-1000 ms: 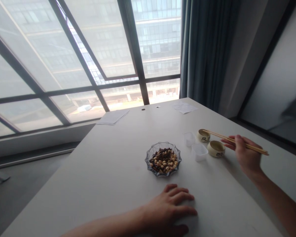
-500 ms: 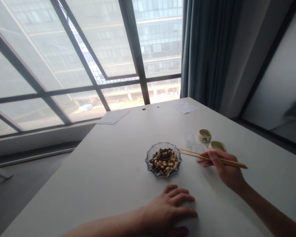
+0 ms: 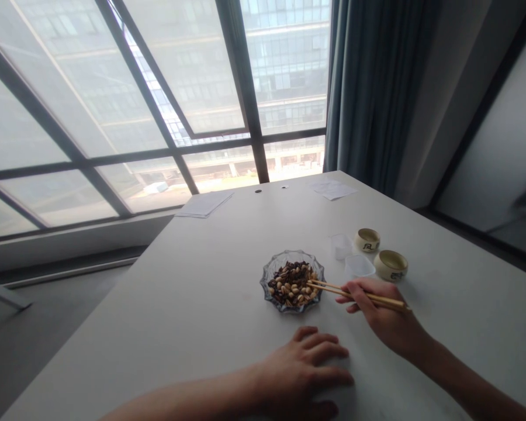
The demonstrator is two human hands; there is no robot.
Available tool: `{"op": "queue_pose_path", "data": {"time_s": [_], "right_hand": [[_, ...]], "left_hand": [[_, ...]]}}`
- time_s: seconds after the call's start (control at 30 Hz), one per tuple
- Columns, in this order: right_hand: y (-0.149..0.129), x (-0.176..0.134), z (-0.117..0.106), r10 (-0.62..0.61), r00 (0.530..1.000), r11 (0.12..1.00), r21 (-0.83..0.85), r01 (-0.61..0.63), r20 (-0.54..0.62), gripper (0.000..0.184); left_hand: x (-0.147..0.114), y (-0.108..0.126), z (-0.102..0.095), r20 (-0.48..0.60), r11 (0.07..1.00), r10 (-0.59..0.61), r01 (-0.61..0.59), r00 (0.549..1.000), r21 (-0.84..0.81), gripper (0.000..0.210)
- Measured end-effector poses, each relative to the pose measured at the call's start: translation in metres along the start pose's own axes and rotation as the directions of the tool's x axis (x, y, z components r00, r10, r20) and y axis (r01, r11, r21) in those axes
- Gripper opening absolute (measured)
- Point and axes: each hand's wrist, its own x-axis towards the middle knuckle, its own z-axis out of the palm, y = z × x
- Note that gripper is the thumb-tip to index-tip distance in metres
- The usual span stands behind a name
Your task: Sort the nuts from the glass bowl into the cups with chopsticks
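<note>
My right hand [image 3: 379, 307] is closed around a pair of wooden chopsticks [image 3: 333, 287]. Their tips reach over the right side of a scalloped glass bowl [image 3: 267, 299] and touch the nuts near its rim. Pale pistachios [image 3: 293, 288] and dark seeds [image 3: 281, 271] lie mixed in the bowl. Whether a nut is pinched between the tips, I cannot tell. My left hand [image 3: 309, 371] rests on the table in front of the bowl, fingers spread, holding nothing.
Right of the bowl stand two cream cups with dark characters, one farther [image 3: 368, 241] and one nearer [image 3: 391, 266]. Beside them sit two clear plastic containers, a smaller one [image 3: 341, 247] and a wider one [image 3: 359, 267]. Papers [image 3: 206, 204] lie on the white table's [image 3: 179, 304] far end.
My right hand has moved left and slightly down, bringing the chopstick tips from the bowl's rim into the nuts. The nearer cup is now fully uncovered. My left hand stays in place.
</note>
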Motion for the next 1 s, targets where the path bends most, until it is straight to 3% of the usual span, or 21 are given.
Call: {"op": "queue_pose_path", "data": {"time_s": [0.23, 0.37, 0.43, 0.57, 0.7, 1.0], "right_hand": [[0.000, 0.000, -0.002, 0.013, 0.994, 0.996, 0.085, -0.003, -0.108, 0.048], [-0.004, 0.004, -0.019, -0.012, 0.971, 0.995, 0.095, 0.035, -0.240, 0.044], [-0.004, 0.009, -0.035, -0.051, 0.932, 0.994, 0.071, 0.082, -0.359, 0.041], [0.005, 0.024, -0.075, -0.106, 0.799, 0.992, -0.013, 0.122, -0.592, 0.036], [0.027, 0.037, -0.108, -0.113, 0.684, 0.983, 0.017, 0.181, -0.721, 0.031], [0.055, 0.051, -0.122, -0.121, 0.684, 0.983, 0.011, 0.185, -0.720, 0.040]], "left_hand": [[0.000, 0.003, -0.009, -0.010, 1.000, 0.006, -0.007, 1.000, -0.026, 0.045], [0.000, 0.004, -0.012, -0.009, 0.999, 0.006, -0.006, 1.000, -0.042, 0.044], [0.000, 0.005, -0.013, 0.001, 0.999, -0.004, 0.004, 1.000, -0.052, 0.044], [0.000, 0.005, -0.011, 0.016, 0.998, -0.025, 0.026, 1.000, -0.061, 0.046], [0.001, 0.003, -0.005, 0.018, 0.999, -0.024, 0.024, 1.000, -0.045, 0.047], [0.002, 0.005, -0.011, 0.039, 0.997, -0.024, 0.026, 0.999, -0.066, 0.049]]}}
